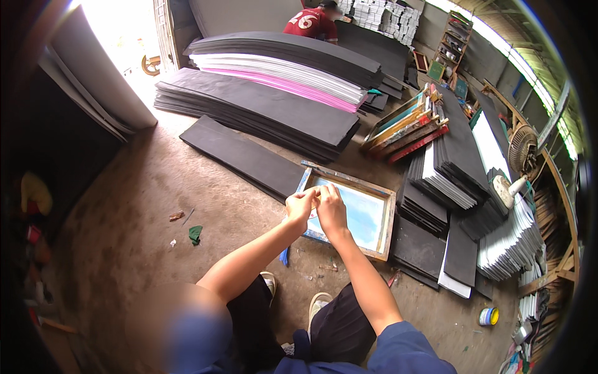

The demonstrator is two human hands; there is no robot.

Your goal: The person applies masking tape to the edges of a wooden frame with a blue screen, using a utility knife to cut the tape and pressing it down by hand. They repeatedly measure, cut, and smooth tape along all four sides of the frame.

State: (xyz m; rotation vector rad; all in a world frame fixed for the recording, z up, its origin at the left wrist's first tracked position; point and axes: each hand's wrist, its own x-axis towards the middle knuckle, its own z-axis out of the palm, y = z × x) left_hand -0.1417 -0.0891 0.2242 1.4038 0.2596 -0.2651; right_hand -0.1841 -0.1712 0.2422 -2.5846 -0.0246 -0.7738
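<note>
Both hands, left (301, 206) and right (330, 209), fingertips pinched together over wooden-framed blue mesh printing screen (349, 212) (stiff frame, likely fragile mesh; best gripped by frame).

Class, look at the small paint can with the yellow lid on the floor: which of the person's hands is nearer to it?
Right. The right hand is above the wooden screen frame, on the side of the paint can; the left hand touches it, farther away.

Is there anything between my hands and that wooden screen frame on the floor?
Nothing visible. The left hand and right hand meet, fingertips together, directly above the near-left part of the wooden-framed blue printing screen; whether they touch it is unclear.
</note>
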